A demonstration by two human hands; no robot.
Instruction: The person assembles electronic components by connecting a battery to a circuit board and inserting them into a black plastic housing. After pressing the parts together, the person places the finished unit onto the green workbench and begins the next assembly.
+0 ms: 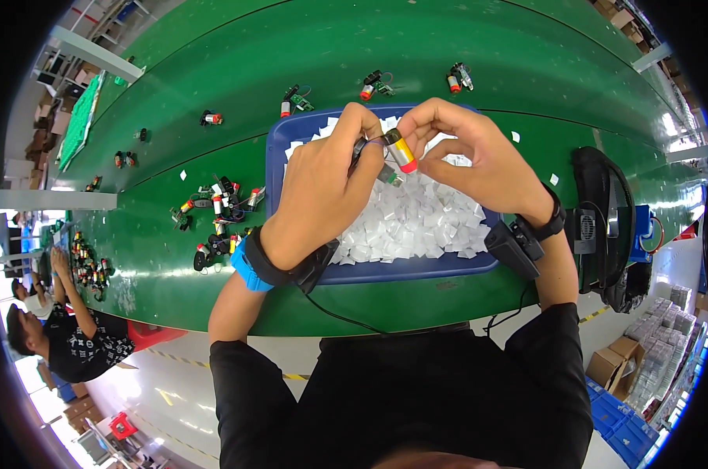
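Observation:
Both my hands are raised over a blue tray point(385, 273) full of small white squares point(416, 223). My left hand point(319, 184) is closed around a small wired assembly; a round black part point(358, 150) and the edge of a green circuit board point(390, 176) show by its fingers. Joined to it by thin wires is a small cylindrical battery point(401, 152), silver and yellow with a red end and a dark cap. The curled fingertips of my right hand point(479, 156) pinch at this battery's side. What lies inside my left palm is hidden.
Similar battery assemblies point(221, 199) lie piled left of the tray, and several more, one being a battery with board point(297, 102), lie in a row beyond it. A black bag point(600, 227) rests at the right. Farther left, another person point(64, 336) works at the green table point(416, 47).

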